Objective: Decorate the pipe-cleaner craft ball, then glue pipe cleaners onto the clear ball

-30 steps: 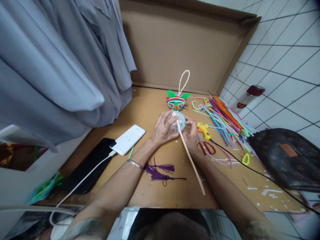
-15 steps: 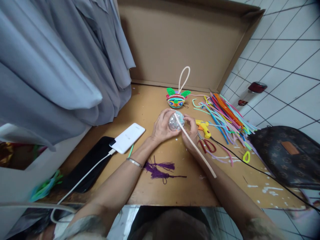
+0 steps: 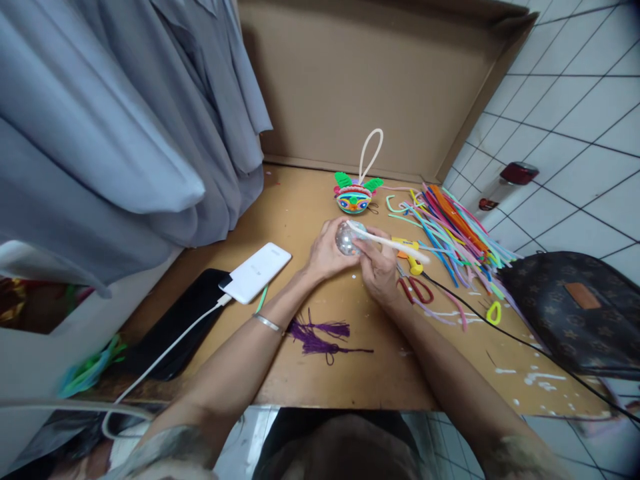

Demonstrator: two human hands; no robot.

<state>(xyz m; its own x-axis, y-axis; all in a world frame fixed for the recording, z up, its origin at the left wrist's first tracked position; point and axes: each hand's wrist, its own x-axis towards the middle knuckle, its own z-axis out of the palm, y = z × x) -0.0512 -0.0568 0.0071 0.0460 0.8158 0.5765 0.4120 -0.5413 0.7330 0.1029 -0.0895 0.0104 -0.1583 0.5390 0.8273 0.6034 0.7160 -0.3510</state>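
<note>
A clear, shiny ball (image 3: 346,240) is between my two hands above the table. My left hand (image 3: 327,252) is wrapped round its left side. The thumb and fingers of my right hand (image 3: 379,265) press on its right side. A white fuzzy stem (image 3: 393,244) runs from the top of the ball out to the right, over my right hand. Just beyond the ball sits a colourful ornament (image 3: 354,199) with green ears and a white loop. Purple tassels (image 3: 320,339) lie nearer to me.
A yellow glue gun (image 3: 414,261), red-handled scissors (image 3: 421,290) and many coloured stems (image 3: 450,230) lie on the right, with a dark bag (image 3: 575,313) beyond. On the left are a white power bank (image 3: 257,272), a black phone (image 3: 175,333) and grey cloth (image 3: 125,133).
The white stem has swung from pointing down toward me to pointing right. My right hand has turned, with its thumb now against the ball.
</note>
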